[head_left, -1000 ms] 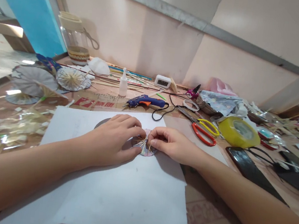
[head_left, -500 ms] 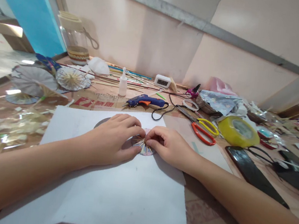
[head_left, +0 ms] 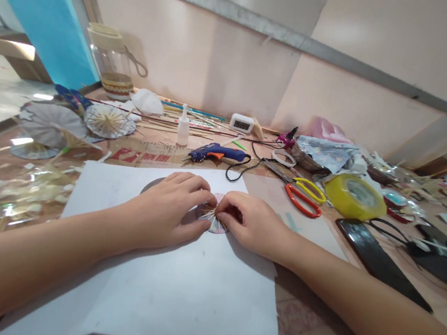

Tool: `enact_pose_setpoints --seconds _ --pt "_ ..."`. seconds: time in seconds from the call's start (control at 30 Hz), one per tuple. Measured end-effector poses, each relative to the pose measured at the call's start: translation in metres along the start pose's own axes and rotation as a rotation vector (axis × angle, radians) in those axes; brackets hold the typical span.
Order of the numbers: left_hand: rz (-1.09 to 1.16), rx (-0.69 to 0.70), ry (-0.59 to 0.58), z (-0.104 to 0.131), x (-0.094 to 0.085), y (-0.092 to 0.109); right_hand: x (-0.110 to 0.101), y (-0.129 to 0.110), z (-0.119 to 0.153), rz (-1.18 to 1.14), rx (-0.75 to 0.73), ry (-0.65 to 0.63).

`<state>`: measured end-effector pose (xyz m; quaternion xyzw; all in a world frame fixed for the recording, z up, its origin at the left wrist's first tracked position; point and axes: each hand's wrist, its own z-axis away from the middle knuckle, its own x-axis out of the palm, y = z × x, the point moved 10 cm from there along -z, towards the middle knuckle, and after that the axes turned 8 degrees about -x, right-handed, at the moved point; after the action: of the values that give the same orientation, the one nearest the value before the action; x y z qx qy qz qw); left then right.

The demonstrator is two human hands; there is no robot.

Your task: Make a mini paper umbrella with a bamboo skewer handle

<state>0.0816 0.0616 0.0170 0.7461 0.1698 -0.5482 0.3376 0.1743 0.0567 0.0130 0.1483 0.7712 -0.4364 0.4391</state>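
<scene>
A small round patterned paper umbrella canopy (head_left: 218, 227) lies on white paper (head_left: 190, 295), its thin wooden ribs fanning out from the middle. My left hand (head_left: 177, 205) holds the canopy's left side between thumb and fingers. From the right, my right hand (head_left: 255, 222) pinches at the ribs close to the centre, and its fingertips hide what exactly is between them. Part of a dark grey round thing (head_left: 152, 183) shows behind my left hand.
Beyond the paper lie a blue glue gun (head_left: 219, 153), a squeeze bottle (head_left: 183, 126) and a small clock (head_left: 241, 123). Scissors (head_left: 304, 197), yellow tape (head_left: 354, 197) and a phone (head_left: 380, 259) are at right. Finished-looking paper umbrellas (head_left: 108, 120) and a jar (head_left: 111, 62) stand left.
My right fingertips have shifted very slightly at the ribs. The left hand keeps its hold, and the canopy stays in the same place. The view has tilted a little.
</scene>
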Motion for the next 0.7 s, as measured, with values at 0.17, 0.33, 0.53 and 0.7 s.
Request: enact_pose_setpoints --seconds 0.17,0.33,0.53,0.7 --pt "0.008 -0.001 0.006 -0.001 -0.002 0.0 -0.001 0.006 0.003 -0.099 0.035 0.051" --pt "0.032 -0.015 -0.003 -0.001 -0.003 0.001 -0.023 0.0 0.006 -0.11 -0.049 0.211" --pt "0.044 -0.036 -0.033 0.0 -0.001 -0.001 -0.024 -0.009 0.006 -0.099 -0.155 0.227" --pt "0.05 -0.028 -0.009 0.0 -0.003 0.0 -0.016 -0.008 0.005 -0.059 -0.173 0.204"
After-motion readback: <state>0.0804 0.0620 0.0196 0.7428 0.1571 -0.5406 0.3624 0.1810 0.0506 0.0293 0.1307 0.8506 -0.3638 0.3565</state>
